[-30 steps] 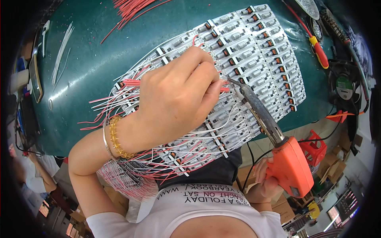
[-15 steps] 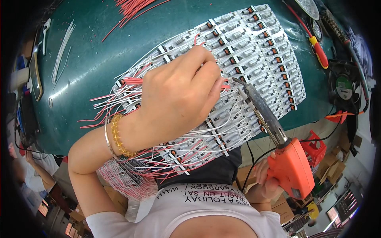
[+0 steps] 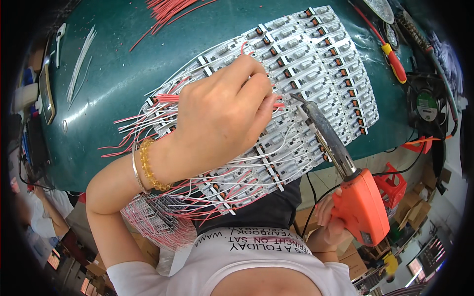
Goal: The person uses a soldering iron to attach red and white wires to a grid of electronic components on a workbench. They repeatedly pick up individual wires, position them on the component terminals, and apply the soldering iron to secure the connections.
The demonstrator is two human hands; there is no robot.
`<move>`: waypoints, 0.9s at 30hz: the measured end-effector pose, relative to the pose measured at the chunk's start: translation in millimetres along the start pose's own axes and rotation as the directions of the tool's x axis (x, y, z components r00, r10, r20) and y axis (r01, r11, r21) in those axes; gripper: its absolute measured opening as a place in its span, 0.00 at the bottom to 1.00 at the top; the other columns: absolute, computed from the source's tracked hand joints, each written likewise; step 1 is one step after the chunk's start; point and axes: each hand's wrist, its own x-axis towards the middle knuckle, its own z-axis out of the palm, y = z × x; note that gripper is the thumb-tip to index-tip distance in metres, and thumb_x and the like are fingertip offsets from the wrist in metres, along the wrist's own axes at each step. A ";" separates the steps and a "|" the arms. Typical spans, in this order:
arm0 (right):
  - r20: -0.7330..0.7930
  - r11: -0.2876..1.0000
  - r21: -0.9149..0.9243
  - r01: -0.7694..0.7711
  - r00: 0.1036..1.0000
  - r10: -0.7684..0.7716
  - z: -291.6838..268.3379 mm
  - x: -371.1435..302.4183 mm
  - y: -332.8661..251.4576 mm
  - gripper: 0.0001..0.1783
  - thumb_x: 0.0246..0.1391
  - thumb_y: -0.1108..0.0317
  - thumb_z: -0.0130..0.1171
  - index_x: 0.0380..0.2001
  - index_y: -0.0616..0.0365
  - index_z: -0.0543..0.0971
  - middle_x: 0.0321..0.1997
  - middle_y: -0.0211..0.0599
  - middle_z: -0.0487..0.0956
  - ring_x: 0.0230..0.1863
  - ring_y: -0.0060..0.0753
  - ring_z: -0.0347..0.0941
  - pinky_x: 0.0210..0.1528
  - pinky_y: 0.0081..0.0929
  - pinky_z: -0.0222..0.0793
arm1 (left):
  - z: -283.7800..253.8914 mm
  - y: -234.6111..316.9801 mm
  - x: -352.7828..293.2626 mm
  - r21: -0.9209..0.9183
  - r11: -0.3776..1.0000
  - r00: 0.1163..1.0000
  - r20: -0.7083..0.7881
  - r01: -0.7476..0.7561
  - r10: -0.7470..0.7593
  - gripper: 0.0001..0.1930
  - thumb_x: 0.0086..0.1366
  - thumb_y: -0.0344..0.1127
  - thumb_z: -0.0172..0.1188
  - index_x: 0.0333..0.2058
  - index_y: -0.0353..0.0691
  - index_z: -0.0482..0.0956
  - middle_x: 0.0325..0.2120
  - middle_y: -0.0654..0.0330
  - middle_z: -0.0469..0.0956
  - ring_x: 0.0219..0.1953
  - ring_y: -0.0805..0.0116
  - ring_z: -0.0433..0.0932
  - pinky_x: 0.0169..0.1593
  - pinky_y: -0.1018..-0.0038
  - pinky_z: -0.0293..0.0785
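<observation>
Little has moved: left hand still pins a wire on the board; right hand grips the iron, tip beside the fingertips. Soldering; next needs a steady touch.

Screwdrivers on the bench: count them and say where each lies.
1. The screwdriver, red with a yellow collar, lies at the far right of the green bench, beyond the circuit strips. Others may be hidden in the clutter.
</observation>
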 end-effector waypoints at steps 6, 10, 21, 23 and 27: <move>-0.001 0.998 0.043 0.051 0.999 -0.051 6.5 10.9 -4.8 0.46 0.52 0.37 0.60 0.56 0.72 0.65 0.10 0.21 0.64 0.11 0.18 0.61 0.17 0.18 0.62 | -4.6 1.7 1.6 -0.027 0.999 1.000 0.011 0.017 -0.017 0.06 0.51 0.24 0.66 0.26 0.36 0.76 0.30 0.59 0.75 0.25 0.69 0.77 0.24 0.78 0.71; 0.030 1.000 -0.015 0.006 1.000 -0.006 -19.9 -9.0 9.0 0.46 0.53 0.36 0.58 0.55 0.72 0.65 0.10 0.21 0.65 0.10 0.18 0.60 0.18 0.19 0.62 | -15.6 1.6 4.1 -0.214 0.972 0.994 0.062 0.100 -0.089 0.06 0.51 0.23 0.66 0.28 0.35 0.78 0.31 0.57 0.75 0.28 0.68 0.77 0.26 0.77 0.73; 0.009 0.999 -0.012 -0.050 0.999 0.050 -19.9 -15.8 4.7 0.32 0.50 0.39 0.63 0.35 0.61 0.74 0.19 0.27 0.71 0.20 0.25 0.67 0.25 0.24 0.65 | -3.5 13.5 -5.3 -0.046 0.996 0.995 0.069 0.073 -0.070 0.07 0.52 0.22 0.65 0.27 0.35 0.75 0.30 0.59 0.76 0.25 0.69 0.78 0.26 0.76 0.74; -0.024 0.987 0.077 -0.141 0.989 0.144 -11.1 -13.2 -4.3 0.27 0.49 0.40 0.66 0.27 0.58 0.78 0.24 0.29 0.75 0.23 0.28 0.70 0.28 0.26 0.66 | -1.3 14.3 -5.2 -0.035 0.997 0.996 0.058 0.062 -0.060 0.07 0.52 0.22 0.66 0.27 0.35 0.75 0.29 0.59 0.76 0.25 0.69 0.78 0.25 0.76 0.74; -0.141 0.974 -0.221 -0.055 0.990 0.024 -11.4 -22.4 4.0 0.30 0.49 0.38 0.64 0.28 0.59 0.79 0.24 0.29 0.75 0.22 0.29 0.70 0.26 0.27 0.65 | -1.5 14.8 -4.6 -0.029 0.998 0.998 0.034 0.050 -0.049 0.07 0.52 0.22 0.66 0.26 0.36 0.75 0.29 0.60 0.76 0.24 0.69 0.78 0.25 0.76 0.73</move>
